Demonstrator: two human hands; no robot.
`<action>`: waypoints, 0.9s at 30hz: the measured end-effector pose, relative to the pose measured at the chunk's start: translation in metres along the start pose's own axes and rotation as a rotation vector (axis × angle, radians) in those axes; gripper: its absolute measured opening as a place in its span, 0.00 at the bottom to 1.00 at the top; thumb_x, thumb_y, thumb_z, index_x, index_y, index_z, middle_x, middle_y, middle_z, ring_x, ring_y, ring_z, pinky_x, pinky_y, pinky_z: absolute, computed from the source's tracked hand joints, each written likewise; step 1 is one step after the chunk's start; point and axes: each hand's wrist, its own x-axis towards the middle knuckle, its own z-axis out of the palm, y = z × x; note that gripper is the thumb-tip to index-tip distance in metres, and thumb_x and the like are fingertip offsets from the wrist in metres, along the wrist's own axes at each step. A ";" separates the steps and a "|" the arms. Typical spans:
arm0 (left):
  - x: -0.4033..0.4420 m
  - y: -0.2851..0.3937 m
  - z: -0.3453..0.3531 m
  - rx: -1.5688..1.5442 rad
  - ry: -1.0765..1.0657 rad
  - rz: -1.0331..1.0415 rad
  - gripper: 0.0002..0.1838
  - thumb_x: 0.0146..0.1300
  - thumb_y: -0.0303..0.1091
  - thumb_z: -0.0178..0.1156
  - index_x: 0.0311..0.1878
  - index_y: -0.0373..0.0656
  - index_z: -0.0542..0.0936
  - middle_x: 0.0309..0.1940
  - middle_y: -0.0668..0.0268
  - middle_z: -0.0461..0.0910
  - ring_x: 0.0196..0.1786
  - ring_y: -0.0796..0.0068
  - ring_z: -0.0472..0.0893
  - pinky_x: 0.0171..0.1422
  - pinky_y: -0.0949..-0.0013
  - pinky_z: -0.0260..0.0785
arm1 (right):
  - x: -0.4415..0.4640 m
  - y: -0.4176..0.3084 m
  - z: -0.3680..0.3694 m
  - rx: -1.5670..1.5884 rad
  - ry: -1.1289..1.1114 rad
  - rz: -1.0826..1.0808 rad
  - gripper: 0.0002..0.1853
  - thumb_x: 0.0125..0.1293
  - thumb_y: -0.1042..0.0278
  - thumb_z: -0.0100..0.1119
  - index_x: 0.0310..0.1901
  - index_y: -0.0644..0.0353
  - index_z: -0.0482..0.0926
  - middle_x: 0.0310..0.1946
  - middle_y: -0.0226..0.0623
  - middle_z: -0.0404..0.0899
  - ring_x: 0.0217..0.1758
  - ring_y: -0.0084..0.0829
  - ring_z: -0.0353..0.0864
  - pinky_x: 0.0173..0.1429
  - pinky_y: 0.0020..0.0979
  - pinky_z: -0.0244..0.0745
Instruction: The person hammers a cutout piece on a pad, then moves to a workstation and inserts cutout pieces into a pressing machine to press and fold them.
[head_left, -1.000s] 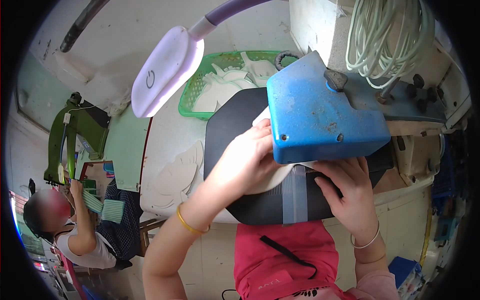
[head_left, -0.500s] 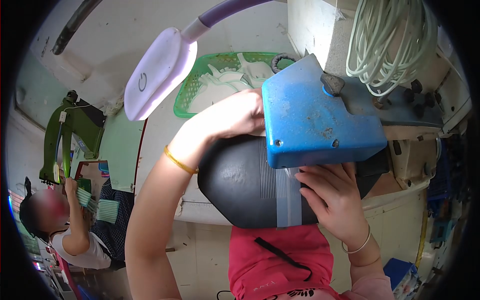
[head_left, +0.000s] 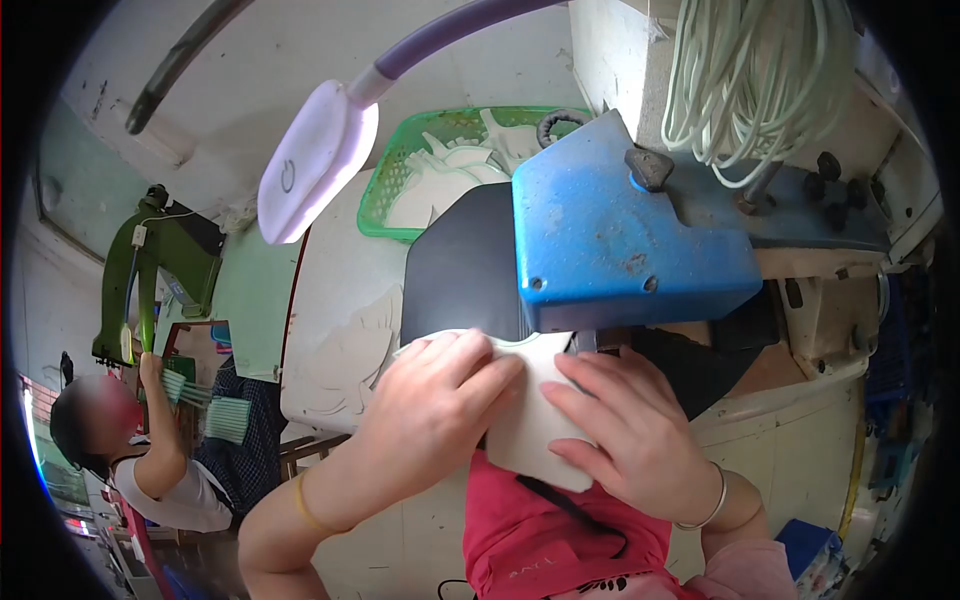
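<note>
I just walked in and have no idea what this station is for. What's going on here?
Someone has both hands, left and right, on a white piece in front of a blue machine, at the near edge of a black pad. More white pieces lie on the table and in a green basket behind. Off to the left, another person has a hand up at a green machine.

Left hand (head_left: 430,400) and right hand (head_left: 630,435) touch material (head_left: 535,420) (pale).

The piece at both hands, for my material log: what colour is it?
Off-white; the head view shows the piece best.
</note>
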 end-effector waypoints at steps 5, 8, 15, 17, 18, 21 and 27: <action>0.009 0.007 0.020 0.025 0.127 0.097 0.20 0.53 0.38 0.68 0.48 0.42 0.78 0.52 0.63 0.75 0.56 0.67 0.74 0.58 0.55 0.59 | -0.014 0.007 -0.018 -0.101 -0.069 -0.011 0.18 0.58 0.68 0.64 0.52 0.57 0.80 0.57 0.42 0.75 0.60 0.41 0.73 0.67 0.45 0.65; 0.007 0.030 0.029 0.050 0.156 -0.008 0.21 0.53 0.43 0.68 0.46 0.42 0.77 0.56 0.63 0.75 0.60 0.68 0.73 0.60 0.54 0.55 | -0.018 0.016 -0.030 -0.062 -0.063 0.039 0.17 0.57 0.72 0.64 0.50 0.58 0.80 0.51 0.42 0.75 0.55 0.45 0.74 0.62 0.42 0.67; 0.013 0.048 0.045 -0.004 0.194 -0.147 0.21 0.54 0.46 0.69 0.45 0.44 0.77 0.60 0.65 0.75 0.59 0.64 0.73 0.56 0.54 0.52 | -0.003 0.010 -0.033 -0.308 -0.011 0.217 0.20 0.55 0.70 0.67 0.48 0.62 0.74 0.43 0.44 0.72 0.48 0.45 0.73 0.51 0.41 0.66; 0.014 0.047 0.047 0.000 0.196 -0.142 0.22 0.55 0.45 0.68 0.46 0.43 0.75 0.59 0.65 0.74 0.58 0.64 0.73 0.55 0.51 0.54 | 0.001 0.012 -0.036 -0.253 -0.041 0.247 0.20 0.55 0.71 0.67 0.48 0.63 0.73 0.44 0.45 0.72 0.48 0.45 0.73 0.51 0.42 0.67; 0.014 0.047 0.047 0.001 0.198 -0.138 0.22 0.55 0.45 0.68 0.47 0.43 0.75 0.59 0.65 0.74 0.58 0.65 0.73 0.55 0.50 0.55 | 0.002 0.013 -0.038 -0.227 -0.056 0.263 0.20 0.55 0.71 0.67 0.48 0.63 0.72 0.44 0.45 0.72 0.48 0.45 0.73 0.51 0.42 0.68; 0.017 0.047 0.046 -0.004 0.191 -0.151 0.22 0.55 0.45 0.68 0.47 0.42 0.75 0.58 0.66 0.74 0.57 0.63 0.72 0.54 0.49 0.55 | 0.007 0.014 -0.037 0.029 -0.087 0.381 0.20 0.55 0.73 0.67 0.48 0.65 0.72 0.45 0.46 0.71 0.51 0.46 0.73 0.52 0.45 0.69; 0.020 0.045 0.051 -0.046 0.209 -0.143 0.21 0.56 0.45 0.67 0.47 0.43 0.75 0.57 0.66 0.75 0.57 0.62 0.72 0.54 0.50 0.56 | 0.008 0.012 -0.018 -0.365 0.060 0.185 0.18 0.56 0.76 0.62 0.50 0.67 0.76 0.47 0.47 0.70 0.52 0.48 0.73 0.54 0.45 0.71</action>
